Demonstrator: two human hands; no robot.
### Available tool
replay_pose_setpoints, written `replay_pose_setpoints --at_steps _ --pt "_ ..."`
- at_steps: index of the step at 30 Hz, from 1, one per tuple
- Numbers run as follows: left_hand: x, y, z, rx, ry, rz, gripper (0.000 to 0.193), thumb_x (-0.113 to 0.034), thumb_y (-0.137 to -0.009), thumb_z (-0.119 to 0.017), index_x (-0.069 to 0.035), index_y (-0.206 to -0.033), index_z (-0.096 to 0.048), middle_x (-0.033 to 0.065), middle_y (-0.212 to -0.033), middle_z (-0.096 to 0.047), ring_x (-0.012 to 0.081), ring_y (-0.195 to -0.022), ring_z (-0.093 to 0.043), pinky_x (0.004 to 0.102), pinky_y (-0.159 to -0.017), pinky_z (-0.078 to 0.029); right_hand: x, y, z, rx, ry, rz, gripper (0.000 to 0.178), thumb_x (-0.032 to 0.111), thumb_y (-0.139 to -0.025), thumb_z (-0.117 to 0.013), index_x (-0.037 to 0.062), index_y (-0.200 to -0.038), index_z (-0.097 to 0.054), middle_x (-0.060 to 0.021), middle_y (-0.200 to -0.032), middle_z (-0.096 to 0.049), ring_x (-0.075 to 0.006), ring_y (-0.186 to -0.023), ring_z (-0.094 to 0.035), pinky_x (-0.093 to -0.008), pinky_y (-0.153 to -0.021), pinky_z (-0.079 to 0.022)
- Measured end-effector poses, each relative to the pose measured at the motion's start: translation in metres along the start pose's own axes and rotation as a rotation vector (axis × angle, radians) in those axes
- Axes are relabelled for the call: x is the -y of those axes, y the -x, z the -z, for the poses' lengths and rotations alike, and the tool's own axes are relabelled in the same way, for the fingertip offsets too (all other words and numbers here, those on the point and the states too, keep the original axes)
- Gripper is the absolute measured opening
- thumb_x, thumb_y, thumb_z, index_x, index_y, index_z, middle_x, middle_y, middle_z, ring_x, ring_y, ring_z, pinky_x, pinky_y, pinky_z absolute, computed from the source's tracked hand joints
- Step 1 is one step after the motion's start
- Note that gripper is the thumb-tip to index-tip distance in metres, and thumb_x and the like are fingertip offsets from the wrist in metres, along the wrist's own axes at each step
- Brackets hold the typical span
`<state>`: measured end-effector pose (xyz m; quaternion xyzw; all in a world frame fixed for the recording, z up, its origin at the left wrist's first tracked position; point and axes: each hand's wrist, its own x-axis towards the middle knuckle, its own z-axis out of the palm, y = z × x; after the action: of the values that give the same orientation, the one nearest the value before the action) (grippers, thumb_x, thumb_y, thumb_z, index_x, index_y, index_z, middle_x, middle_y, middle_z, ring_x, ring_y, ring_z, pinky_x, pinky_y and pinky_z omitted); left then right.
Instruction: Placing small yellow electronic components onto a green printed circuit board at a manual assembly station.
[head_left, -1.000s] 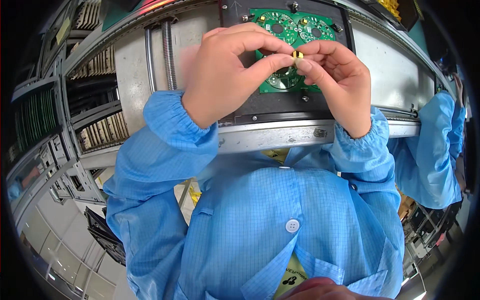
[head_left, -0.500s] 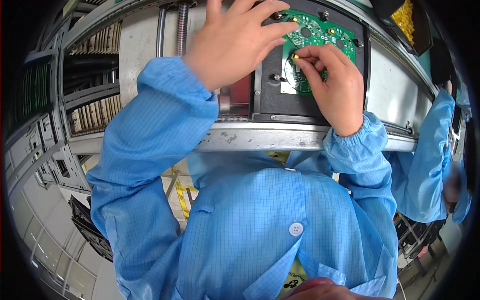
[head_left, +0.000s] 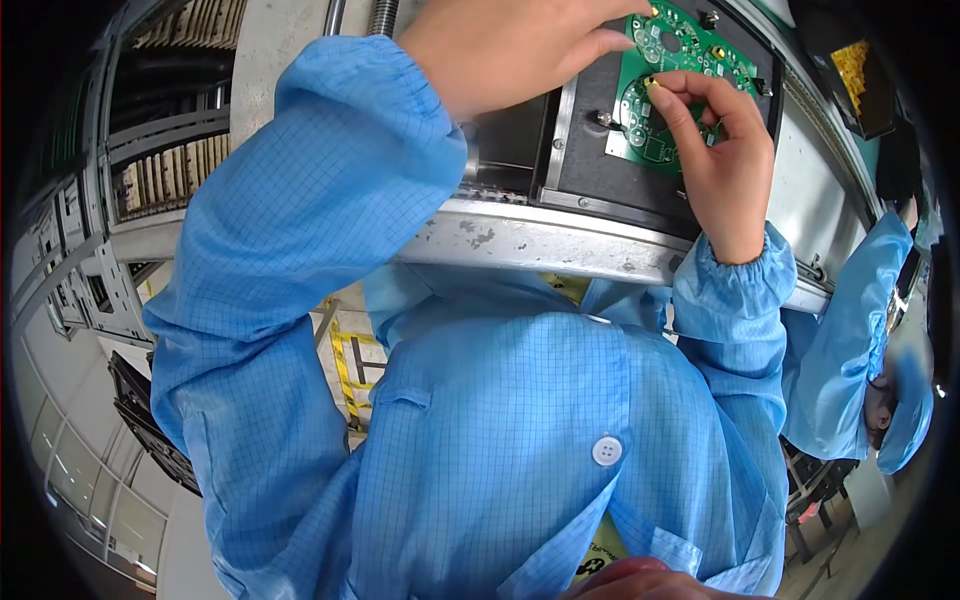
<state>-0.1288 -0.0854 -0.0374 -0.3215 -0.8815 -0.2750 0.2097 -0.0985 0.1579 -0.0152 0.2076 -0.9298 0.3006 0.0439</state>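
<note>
A green circuit board [head_left: 628, 143] with round patterns lies in a black carrier [head_left: 578, 165] at the upper right. My right hand [head_left: 728, 150] is over the board, thumb and index finger pinched on a small yellow component [head_left: 652, 84] at the board's surface. Whether the component is seated there is hard to see. My left hand [head_left: 510, 50] reaches in from the left, partly cut off by the top edge. Its thumb and a finger are apart beside the board's far left corner, close to another yellow component [head_left: 654, 12]. A third yellow component [head_left: 717, 52] stands on the board further right.
Small dark clamps [head_left: 604, 119] stand around the board. A worn metal rail [head_left: 480, 238] runs between my body and the carrier. At the far right is a black bin of yellow parts [head_left: 852, 72]. Another person's blue sleeve [head_left: 848, 330] shows at right, a slotted rack [head_left: 168, 182] at left.
The view has shifted, so the board and both hands sit higher and the board further right. My right hand keeps its pinch on the component. Less of my left hand's fingers shows.
</note>
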Motion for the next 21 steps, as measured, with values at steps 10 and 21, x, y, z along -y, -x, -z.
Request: replay_pose_setpoints --at_steps 10,21 --pt "0.001 0.005 -0.001 -0.053 0.133 -0.023 0.024 -0.016 -0.09 -0.077 -0.008 -0.113 -0.074 0.0073 -0.118 -0.064 0.0269 -0.123 -0.055 0.0473 -0.109 -0.032 -0.005 0.001 -0.004 -0.049 0.029 0.022 0.015 0.017 -0.089 -0.085 0.0098 -0.102 -0.082 -0.002 -0.085 -0.075 -0.0183 -0.077 -0.059 -0.0325 -0.071 -0.05" --pt "0.0 0.005 0.0 -0.042 0.161 0.002 0.023 -0.016 -0.09 -0.077 -0.008 -0.112 -0.075 0.0063 -0.116 -0.065 0.0262 -0.122 -0.056 0.0469 -0.108 -0.033 0.005 0.001 0.001 -0.066 0.224 0.216 0.014 0.008 -0.088 -0.085 0.0064 -0.101 -0.08 -0.0041 -0.088 -0.075 -0.0195 -0.082 -0.064 -0.0317 -0.074 -0.051"
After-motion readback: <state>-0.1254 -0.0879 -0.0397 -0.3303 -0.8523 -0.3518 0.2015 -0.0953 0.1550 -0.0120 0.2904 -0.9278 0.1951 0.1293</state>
